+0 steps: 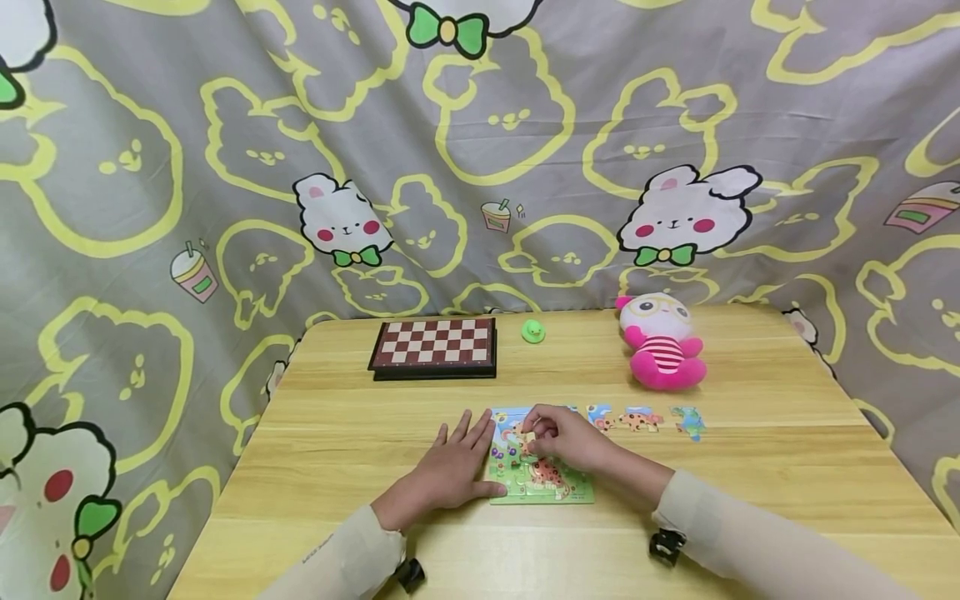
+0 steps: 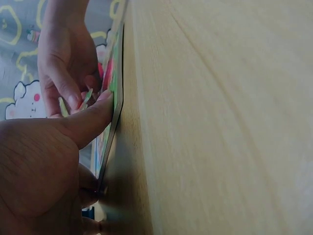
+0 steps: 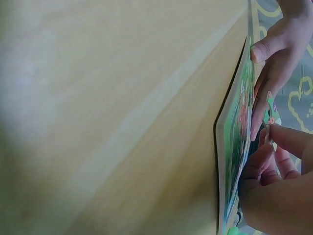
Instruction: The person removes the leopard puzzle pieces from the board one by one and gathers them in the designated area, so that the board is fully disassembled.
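A jigsaw puzzle (image 1: 551,498) with a spotted animal on green grass lies on the table in front of the person. The left hand (image 1: 453,471) rests spread at its left side, fingertips along the edge and thumb pressing the lower left corner. Over the puzzle's upper part, the right hand (image 1: 566,437) pinches a jigsaw piece (image 3: 270,111) between thumb and forefinger. In the right wrist view this piece is tilted up off the puzzle's surface. The right hand hides part of the puzzle's upper right.
Three loose pieces or joined bits, one blue-green (image 1: 688,423) and one spotted (image 1: 642,418) among them, lie right of the puzzle. Farther back are a checkered board (image 1: 435,343), a small green duck (image 1: 533,331) and a pink plush toy (image 1: 663,346). A patterned curtain (image 1: 420,125) hangs behind.
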A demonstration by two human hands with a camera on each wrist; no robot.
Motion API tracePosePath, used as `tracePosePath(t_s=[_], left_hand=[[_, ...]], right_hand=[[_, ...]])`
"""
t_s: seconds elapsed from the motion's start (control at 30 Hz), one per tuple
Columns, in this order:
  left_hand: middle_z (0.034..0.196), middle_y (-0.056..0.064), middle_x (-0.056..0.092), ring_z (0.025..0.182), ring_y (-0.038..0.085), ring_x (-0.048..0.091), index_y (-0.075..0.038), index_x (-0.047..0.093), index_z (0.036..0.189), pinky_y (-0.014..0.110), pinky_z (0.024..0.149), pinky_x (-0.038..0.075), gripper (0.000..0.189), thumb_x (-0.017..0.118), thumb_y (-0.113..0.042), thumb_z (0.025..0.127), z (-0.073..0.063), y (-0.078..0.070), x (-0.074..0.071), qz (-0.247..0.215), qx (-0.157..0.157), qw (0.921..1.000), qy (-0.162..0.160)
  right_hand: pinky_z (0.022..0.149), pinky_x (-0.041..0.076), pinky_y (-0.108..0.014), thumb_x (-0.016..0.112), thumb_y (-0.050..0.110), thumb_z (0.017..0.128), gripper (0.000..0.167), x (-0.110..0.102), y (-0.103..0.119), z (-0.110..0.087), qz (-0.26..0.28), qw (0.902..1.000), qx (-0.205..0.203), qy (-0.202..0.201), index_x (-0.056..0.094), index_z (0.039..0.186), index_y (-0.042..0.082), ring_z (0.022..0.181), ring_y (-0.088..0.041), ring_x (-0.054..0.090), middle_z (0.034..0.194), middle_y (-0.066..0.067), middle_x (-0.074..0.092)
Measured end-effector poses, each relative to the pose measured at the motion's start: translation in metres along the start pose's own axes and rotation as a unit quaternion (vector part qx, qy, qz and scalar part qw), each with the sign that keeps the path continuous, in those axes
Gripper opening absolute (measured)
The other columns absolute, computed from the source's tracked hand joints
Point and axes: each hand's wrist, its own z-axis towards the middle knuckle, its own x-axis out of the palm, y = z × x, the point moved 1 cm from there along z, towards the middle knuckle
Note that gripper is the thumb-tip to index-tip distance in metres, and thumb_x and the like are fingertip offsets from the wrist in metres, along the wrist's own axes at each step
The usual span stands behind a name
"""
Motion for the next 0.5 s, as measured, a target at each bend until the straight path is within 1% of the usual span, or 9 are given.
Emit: tracePosePath(t_s=[0.23,0.5], left_hand=[[0.174,0.004,0.004,0.159,0.037,0.006,-0.009,0.017,0.166,0.064,0.122,0.020,0.106,0.054,-0.075,0.092,0.002,0.002,0.002,0.005,0.002,1.0000,-0.004],[0.174,0.003,0.002,0.159,0.035,0.004,-0.011,0.015,0.167,0.063,0.123,0.018,0.106,0.053,-0.076,0.092,0.003,0.003,0.004,0.005,-0.003,1.0000,-0.001]], right_hand=[[0.066,0.046,-0.023,0.076,0.005,0.091,0.016,-0.008,-0.004,-0.006,0.002,1.0000,-0.001,-0.003,0.067,0.104,0.006,0.075,-0.016,0.055,0.087,-0.003,0.063],[0.072,0.049,-0.024,0.075,0.002,0.091,0.016,-0.014,-0.008,-0.018,0.000,1.0000,-0.005,-0.007,0.067,0.105,0.004,0.085,-0.019,0.058,0.091,-0.004,0.064]])
